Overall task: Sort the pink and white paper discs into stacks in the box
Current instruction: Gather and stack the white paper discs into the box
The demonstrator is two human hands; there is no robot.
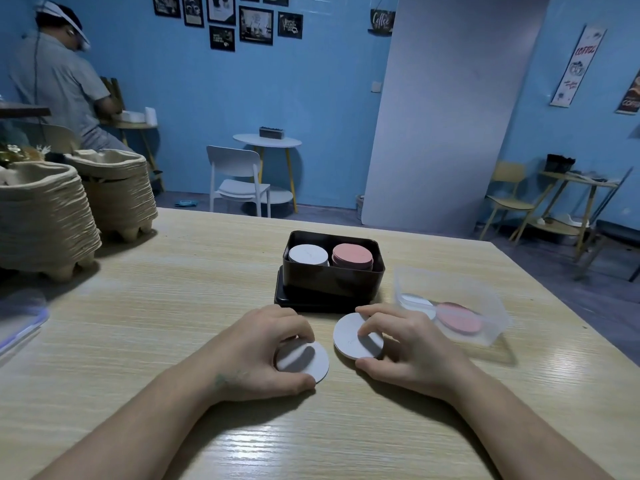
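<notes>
Both hands sit on the wooden table (pixel 207 271) just in front of the black box (pixel 332 282), each grasping a white paper disc. The left hand (pixel 273 348), in front of the box's left half, is curled over a white disc (pixel 308 362), with its fingertips on the far edge and its thumb at the near edge. The right hand (pixel 405 344), in front of the box's right half, pinches a second white disc (pixel 351 336), fingers bent onto its face and thumb at its near rim. Inside the box, a white stack (pixel 308 254) fills the left side and a pink stack (pixel 352 255) the right. Just right of the box stands a clear container (pixel 485 296) holding a pink disc (pixel 459 318) and a white one (pixel 419 301).
</notes>
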